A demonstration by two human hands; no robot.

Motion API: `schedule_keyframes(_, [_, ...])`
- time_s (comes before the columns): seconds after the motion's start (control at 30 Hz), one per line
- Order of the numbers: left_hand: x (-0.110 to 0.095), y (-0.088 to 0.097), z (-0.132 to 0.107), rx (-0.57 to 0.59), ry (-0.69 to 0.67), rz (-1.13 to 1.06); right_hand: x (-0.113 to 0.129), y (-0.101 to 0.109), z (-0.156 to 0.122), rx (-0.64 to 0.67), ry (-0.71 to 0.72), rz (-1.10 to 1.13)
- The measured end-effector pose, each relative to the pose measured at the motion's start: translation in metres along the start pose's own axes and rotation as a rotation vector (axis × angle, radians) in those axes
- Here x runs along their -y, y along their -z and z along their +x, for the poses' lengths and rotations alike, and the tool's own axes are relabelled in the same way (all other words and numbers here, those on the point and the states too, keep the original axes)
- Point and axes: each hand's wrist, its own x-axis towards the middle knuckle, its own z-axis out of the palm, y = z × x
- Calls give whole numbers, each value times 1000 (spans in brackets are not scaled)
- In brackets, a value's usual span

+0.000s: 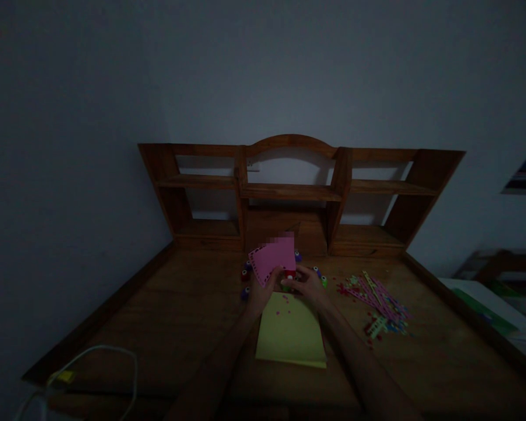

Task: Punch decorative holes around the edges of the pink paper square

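Note:
My left hand (263,290) is closed on a sheet of pink paper (274,260), tilted up, with small cut-outs along its left and lower edges. In my right hand (308,283) is a small red craft punch (290,273), set at the paper's lower right edge. Both hands are above a yellow paper sheet (290,336) that lies flat, with a few tiny pink cut pieces (284,299) on it. Other small punches surround the hands: a purple punch (245,293) and a red punch (244,275) on the left, a green punch (324,282) on the right.
Right of the yellow sheet lies a pile of punched paper strips (379,301) and coloured bits. A wooden shelf unit (291,192) stands at the back of the wooden desk (158,316). A white cable (109,347) loops at the front left.

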Motion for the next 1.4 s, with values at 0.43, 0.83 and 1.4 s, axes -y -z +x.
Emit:
schedule_keyframes(0.43, [1, -1, 4, -38, -41, 61, -6, 0, 3, 3, 178, -209])
schedule_keyframes(0.83, [15, 2, 3, 19, -1, 57, -2, 1, 2, -20, 153, -186])
schedule_keyframes(1.4, [21, 1, 2, 18, 57, 11, 1, 0, 0, -23, 157, -174])
